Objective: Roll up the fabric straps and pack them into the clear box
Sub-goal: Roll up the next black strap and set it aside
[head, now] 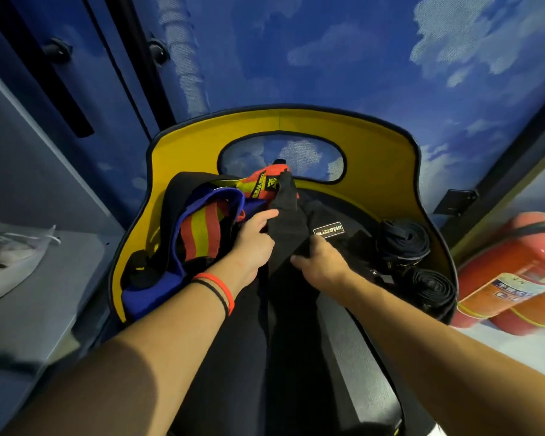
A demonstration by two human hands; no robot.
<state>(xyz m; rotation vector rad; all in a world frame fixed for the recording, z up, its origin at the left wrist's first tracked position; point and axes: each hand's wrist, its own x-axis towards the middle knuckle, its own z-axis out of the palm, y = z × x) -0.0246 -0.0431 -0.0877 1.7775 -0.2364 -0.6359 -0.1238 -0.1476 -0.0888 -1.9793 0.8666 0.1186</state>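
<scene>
Black strap (285, 215) lies draped over the chair (375, 158) seat, touching the heap of coloured straps (202, 228); the clear box is out of view. Uneven pull could, I judge, roll it crooked or drag the heap along. The left hand (254, 237) pinches its left edge with curled fingers. The right hand (320, 262) grips its lower fold, fingers curled.

Both bare forearms are extended forward from the lower corners and angled in toward the centre. The left hand (254, 239) is held back-up, with the thumb stretched onto a black strap (287, 221), whose edge is pinched. The right hand (320, 261) is set just beside it, back-up, its fingers (298, 258) curled round the same strap lower down. Red and black bands (216, 291) are worn on the left wrist.
</scene>
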